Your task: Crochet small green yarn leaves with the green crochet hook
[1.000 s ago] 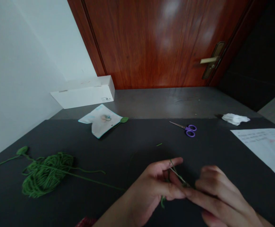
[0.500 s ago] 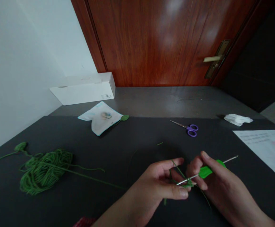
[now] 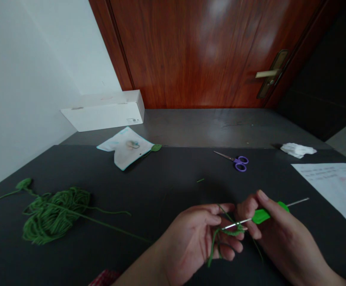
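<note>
My right hand is closed round the bright green handle of a crochet hook, whose metal shaft points left. A small strip of green crochet sits at the hook's tip, against the fingers of my left hand. Green yarn runs over the left index finger and between the curled fingers. The left thumb is raised beside the index finger, off the strip. A loose yarn tail hangs below. On the left lies the skein of green yarn, its strand leading toward my left forearm.
Purple-handled scissors lie beyond my hands, near a short yarn scrap. A white pouch with a green crocheted leaf rests mid-left, before a white box. At right are crumpled tissue and a printed sheet.
My left thumb has lifted off the crochet strip and drawn back toward the index finger, uncovering the strip and the yarn tail. The hook has shifted slightly right in my right hand.
</note>
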Demonstrator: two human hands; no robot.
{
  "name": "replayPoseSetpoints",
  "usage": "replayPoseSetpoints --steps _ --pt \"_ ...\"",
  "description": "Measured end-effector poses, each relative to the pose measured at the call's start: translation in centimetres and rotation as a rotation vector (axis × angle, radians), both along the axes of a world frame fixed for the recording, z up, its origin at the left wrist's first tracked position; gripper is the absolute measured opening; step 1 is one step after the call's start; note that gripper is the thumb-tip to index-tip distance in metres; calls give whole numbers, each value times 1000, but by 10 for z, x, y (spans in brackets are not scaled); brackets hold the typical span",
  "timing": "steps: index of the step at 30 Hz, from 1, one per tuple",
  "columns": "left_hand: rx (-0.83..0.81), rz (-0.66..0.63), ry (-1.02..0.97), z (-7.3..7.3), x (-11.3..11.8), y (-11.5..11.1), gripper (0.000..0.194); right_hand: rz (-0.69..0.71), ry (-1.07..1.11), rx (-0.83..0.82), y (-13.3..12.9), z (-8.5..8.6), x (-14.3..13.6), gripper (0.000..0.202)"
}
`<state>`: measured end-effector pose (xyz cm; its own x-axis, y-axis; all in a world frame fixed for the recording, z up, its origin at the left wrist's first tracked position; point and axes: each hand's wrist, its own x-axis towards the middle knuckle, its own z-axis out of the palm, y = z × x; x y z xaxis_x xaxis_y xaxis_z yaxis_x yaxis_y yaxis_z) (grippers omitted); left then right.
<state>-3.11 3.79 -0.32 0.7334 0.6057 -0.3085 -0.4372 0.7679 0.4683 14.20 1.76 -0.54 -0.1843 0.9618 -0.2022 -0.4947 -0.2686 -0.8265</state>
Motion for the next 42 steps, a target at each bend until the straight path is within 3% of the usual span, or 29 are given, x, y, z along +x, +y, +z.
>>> replayPoseSetpoints --steps 5,9,23,30,42 --pt "12 -52 43 6 -1 0 33 24 43 41 -1 4 -1 48" --pt "11 -8 43 9 -1 -2 34 20 37 66 -1 3 -1 51" --pt "26 -17 49 9 -1 -6 36 9 10 182 -4 -1 2 48" --pt "141 91 211 9 3 -8 54 17 -6 187 -4 -6 2 49" --pt "207 89 410 10 1 -5 80 -10 -83 174 -5 -4 1 47"
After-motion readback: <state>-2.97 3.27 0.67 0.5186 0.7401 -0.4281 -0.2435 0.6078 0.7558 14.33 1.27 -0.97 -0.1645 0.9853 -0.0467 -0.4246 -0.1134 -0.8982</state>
